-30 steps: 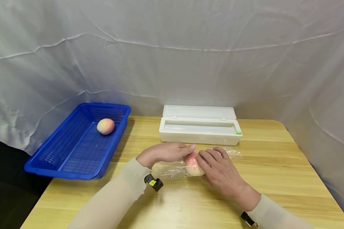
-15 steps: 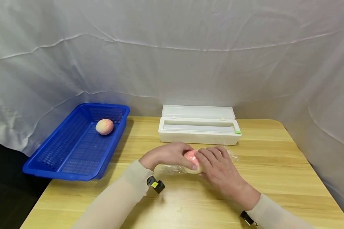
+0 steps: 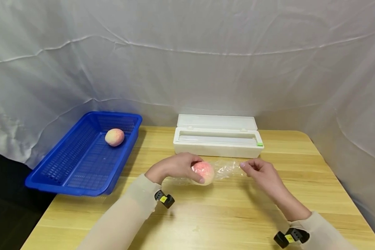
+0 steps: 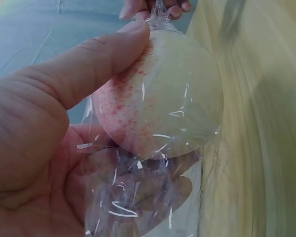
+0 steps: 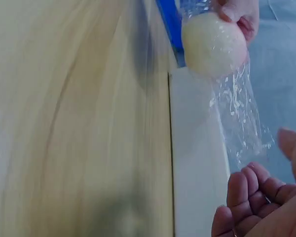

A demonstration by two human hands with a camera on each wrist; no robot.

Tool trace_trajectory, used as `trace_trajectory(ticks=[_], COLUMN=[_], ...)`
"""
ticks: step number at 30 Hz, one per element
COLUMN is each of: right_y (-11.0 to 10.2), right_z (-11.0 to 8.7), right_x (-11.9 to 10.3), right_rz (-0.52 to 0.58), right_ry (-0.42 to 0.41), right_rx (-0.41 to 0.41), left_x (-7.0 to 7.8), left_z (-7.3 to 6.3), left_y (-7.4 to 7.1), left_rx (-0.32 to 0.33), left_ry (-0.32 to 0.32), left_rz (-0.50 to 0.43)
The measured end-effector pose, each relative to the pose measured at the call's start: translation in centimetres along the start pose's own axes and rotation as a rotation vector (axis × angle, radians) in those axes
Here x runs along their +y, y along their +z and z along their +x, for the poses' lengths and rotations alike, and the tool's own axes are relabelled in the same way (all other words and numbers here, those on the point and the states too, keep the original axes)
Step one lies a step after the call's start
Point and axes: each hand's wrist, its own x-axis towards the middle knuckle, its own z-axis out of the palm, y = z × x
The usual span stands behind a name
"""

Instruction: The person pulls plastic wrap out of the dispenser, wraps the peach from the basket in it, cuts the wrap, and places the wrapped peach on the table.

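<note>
A pink-and-cream peach point(image 3: 203, 172), wrapped in clear plastic film, is held in my left hand point(image 3: 179, 168). The thumb lies over the near side in the head view, and the left wrist view shows the other fingers under the peach point(image 4: 172, 94). Loose film point(image 3: 226, 169) stretches out from the right of the fruit. At its far end is my right hand point(image 3: 264, 173). In the right wrist view its fingers point(image 5: 238, 190) are curled and the thumb stands apart from them, close to the film's end point(image 5: 244, 133).
A blue plastic basket point(image 3: 112, 173) at the left holds another peach point(image 3: 114, 137). Behind my hands stands a white cling film box point(image 3: 218, 150), lid raised, with a roll inside. The wooden table point(image 3: 212, 218) has a pale cloth backdrop point(image 3: 218, 76) behind it.
My right hand has left the peach and moved right along the film to its end. The left hand has taken hold of the peach and shifted it slightly left.
</note>
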Motion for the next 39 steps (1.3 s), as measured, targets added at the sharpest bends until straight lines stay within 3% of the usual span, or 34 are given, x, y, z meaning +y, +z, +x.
trace_trajectory(ticks=[7, 10, 16, 19, 25, 29, 33, 36, 39], right_y=[0.4, 0.3, 0.7, 1.1, 1.2, 0.5, 0.0, 0.3, 1.0], right_z=[0.2, 0.2, 1.0, 1.2, 1.1, 1.0, 1.0, 1.2, 1.4], right_x=[0.9, 0.8, 0.5, 0.7, 1.6, 1.7, 1.0, 0.0, -0.8], right_rz=[0.128, 0.102, 0.069, 0.121, 0.178, 0.186, 0.091, -0.03, -0.068], right_ry=[0.004, -0.012, -0.216, -0.252, -0.233, -0.218, -0.258, -0.343, -0.382], right_rx=[0.029, 0.013, -0.144, -0.207, -0.073, -0.031, -0.039, -0.112, -0.192], left_x=[0.0, 0.1, 0.1, 0.0, 0.2, 0.4, 0.6, 0.9, 1.1], left_z=[-0.1, -0.1, -0.1, -0.1, -0.5, -0.6, -0.5, -0.2, 0.1], left_y=[0.3, 0.2, 0.3, 0.4, 0.3, 0.1, 0.1, 0.3, 0.6], left_rx=[-0.043, -0.055, -0.081, -0.087, -0.101, -0.088, -0.061, -0.051, -0.049], left_ry=[-0.023, -0.024, -0.018, -0.009, 0.013, 0.02, 0.019, 0.029, 0.044], left_rz=[-0.009, -0.003, -0.017, -0.025, -0.073, -0.076, -0.026, 0.011, 0.026])
